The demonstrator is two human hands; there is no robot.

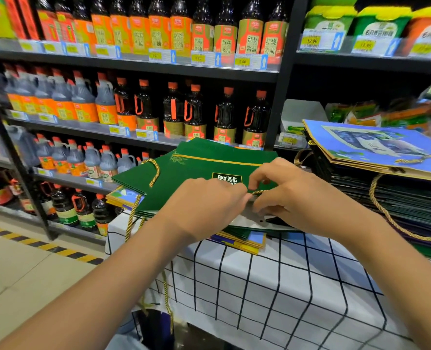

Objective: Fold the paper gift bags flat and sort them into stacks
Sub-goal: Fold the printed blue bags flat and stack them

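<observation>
Supermarket shelves of dark sauce bottles (174,109) back a table draped in white black-grid cloth (285,286), where a flat dark-green paper gift bag (209,165) tops a small stack; left hand (204,205) and right hand (292,195) pinch its gold cord handle (258,192) at the near edge, beside a taller blue-topped bag stack (386,173).

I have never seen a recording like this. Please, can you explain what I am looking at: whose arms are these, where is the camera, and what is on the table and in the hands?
There is no machine here. A person wears one camera on the head, looking down at their own hands in a shop aisle. The left hand and right hand both pinch the near edge of a green paper gift bag, by its gold cord handle. It lies on a low pile of bags on a checked tablecloth. At right is a taller stack with a blue bag on top. Behind stand shelves of sauce bottles.
</observation>
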